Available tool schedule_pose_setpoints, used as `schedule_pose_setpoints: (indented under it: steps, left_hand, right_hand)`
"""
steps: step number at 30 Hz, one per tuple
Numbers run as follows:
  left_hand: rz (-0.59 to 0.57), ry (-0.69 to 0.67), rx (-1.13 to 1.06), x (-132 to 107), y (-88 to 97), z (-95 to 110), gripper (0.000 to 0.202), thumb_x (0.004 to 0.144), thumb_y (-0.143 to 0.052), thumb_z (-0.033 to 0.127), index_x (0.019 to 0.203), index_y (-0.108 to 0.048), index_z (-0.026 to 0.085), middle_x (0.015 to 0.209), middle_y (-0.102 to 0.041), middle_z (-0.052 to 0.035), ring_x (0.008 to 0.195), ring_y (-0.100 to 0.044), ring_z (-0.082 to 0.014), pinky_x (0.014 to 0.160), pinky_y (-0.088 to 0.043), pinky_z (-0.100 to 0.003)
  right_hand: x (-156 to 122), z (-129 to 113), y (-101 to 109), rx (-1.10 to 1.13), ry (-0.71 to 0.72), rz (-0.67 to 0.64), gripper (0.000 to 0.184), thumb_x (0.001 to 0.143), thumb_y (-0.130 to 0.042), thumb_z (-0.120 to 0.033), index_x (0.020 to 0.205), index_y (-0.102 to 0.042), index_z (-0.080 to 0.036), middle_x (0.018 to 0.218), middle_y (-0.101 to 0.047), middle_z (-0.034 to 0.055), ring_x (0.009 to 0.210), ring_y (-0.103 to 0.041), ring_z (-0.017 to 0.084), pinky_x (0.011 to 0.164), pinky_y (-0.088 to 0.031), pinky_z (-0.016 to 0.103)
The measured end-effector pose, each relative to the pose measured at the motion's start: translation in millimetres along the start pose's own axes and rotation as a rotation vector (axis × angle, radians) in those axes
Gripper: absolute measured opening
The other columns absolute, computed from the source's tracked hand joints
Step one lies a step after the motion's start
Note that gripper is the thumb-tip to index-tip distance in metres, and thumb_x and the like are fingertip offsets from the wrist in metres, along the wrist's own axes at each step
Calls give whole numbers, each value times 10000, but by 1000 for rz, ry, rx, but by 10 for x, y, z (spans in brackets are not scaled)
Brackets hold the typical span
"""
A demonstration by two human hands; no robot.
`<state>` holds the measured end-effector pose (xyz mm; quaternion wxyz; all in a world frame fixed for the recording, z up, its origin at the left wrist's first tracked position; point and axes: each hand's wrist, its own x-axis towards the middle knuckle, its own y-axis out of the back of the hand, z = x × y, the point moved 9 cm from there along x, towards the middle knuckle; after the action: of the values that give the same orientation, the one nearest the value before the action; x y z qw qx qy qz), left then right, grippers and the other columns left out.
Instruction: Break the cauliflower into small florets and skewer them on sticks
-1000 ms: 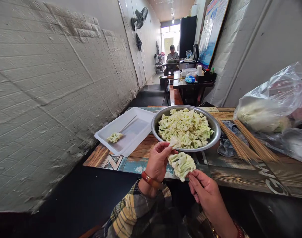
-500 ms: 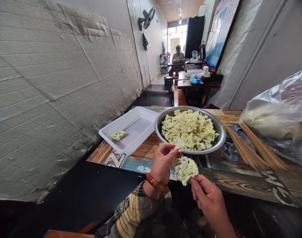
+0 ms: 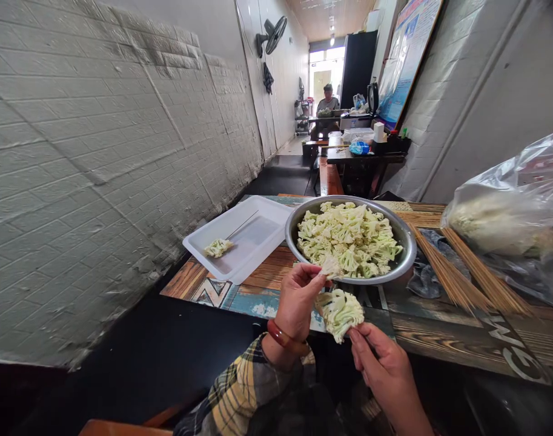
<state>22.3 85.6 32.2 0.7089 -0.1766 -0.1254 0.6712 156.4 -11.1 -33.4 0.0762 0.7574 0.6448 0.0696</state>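
Between the thumb and fingers of my left hand (image 3: 298, 297) is a small cauliflower floret (image 3: 331, 267), raised in front of the basin's near rim. My right hand (image 3: 378, 351) pinches the lower right edge of a larger cauliflower cluster (image 3: 340, 316) just below it. Whether a skewer runs through this cluster I cannot tell. Behind my hands a metal basin (image 3: 411, 257) holds a heap of cut cauliflower (image 3: 349, 236). To the left, a white plastic tray (image 3: 262, 242) contains one skewer (image 3: 243, 224) with cauliflower (image 3: 218, 247) at its near end.
Two bundles of bamboo skewers (image 3: 485, 269) lie right of the basin, partly over a dark grey cloth (image 3: 424, 281). A clear plastic bag (image 3: 507, 206) with pale contents stands at the far right. Farther back, a person (image 3: 328, 103) sits behind another table (image 3: 367, 157).
The view has shifted very slightly. Both hands keep their grips and nearly the same positions, and the seated person's head looks a little different in position.
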Motion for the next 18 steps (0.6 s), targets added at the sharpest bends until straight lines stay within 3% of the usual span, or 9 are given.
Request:
schedule_pose_setpoints:
  steps: [18]
  left_hand:
    - [8,-12,177,-49,36,78,127,628,-707,196,641,-594,140,571,-615,2,530,-532,-93,559,-399,-209]
  right_hand:
    - [-42,-209,12,-194,116,70,379,894,-450,-450,604,-503,-212,469,-449,-51,423,-445,102,463,-341,212]
